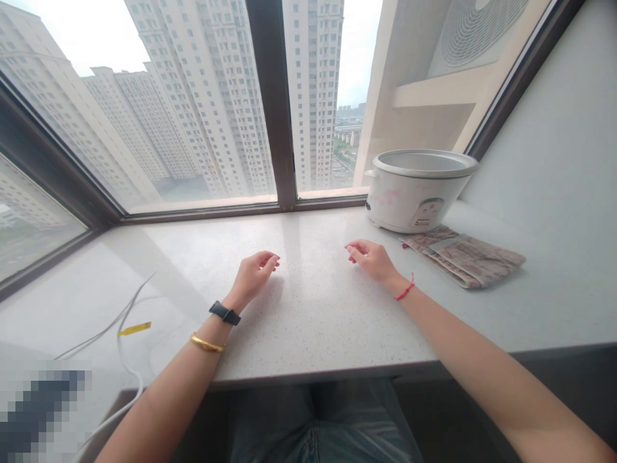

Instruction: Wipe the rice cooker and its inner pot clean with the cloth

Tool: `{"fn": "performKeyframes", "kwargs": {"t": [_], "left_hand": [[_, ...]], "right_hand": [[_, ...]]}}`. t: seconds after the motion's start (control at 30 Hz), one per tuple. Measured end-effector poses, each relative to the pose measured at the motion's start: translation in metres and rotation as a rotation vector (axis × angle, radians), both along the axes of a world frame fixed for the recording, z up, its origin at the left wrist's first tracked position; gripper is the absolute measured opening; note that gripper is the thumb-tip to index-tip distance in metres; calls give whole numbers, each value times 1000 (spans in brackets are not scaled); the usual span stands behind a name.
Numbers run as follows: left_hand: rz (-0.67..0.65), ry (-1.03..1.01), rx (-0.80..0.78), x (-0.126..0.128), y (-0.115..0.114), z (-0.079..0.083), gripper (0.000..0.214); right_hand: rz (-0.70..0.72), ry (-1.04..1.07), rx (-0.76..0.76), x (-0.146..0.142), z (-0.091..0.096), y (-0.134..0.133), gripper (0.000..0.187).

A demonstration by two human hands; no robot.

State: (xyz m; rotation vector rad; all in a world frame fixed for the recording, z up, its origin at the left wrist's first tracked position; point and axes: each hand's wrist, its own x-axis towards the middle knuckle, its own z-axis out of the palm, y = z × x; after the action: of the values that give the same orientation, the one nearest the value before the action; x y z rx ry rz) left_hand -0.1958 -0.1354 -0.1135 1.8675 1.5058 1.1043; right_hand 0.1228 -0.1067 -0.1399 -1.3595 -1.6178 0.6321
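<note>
My left hand [254, 273] hovers just above the white speckled counter [313, 308], fingers loosely curled with nothing in them. A black band and a gold bangle sit on that wrist. My right hand [370, 258] is a little to the right, also loosely curled and empty, with a red string round the wrist. Both hands are apart from every object. The nearest thing to my right hand is a folded patterned cloth [465, 257]. Behind the cloth stands a white rice cooker [417, 190] without a lid.
A white cable [126, 347] with a yellow tag lies at the counter's left. A blurred dark object [38, 405] sits at the bottom left. A large window runs along the back, a wall stands on the right, and the counter's front edge crosses below my forearms.
</note>
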Motion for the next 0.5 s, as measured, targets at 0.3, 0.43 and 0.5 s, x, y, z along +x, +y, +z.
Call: {"fn": "performKeyframes", "kwargs": {"t": [0.3, 0.43, 0.5], "left_hand": [[-4, 7, 8, -1, 1, 0, 30], [-3, 11, 14, -1, 0, 0, 30], [-4, 14, 15, -1, 0, 0, 29]], "right_hand": [[2, 17, -12, -1, 3, -3, 28], [4, 13, -13, -1, 3, -3, 28], [0, 12, -9, -1, 3, -3, 28]]}}
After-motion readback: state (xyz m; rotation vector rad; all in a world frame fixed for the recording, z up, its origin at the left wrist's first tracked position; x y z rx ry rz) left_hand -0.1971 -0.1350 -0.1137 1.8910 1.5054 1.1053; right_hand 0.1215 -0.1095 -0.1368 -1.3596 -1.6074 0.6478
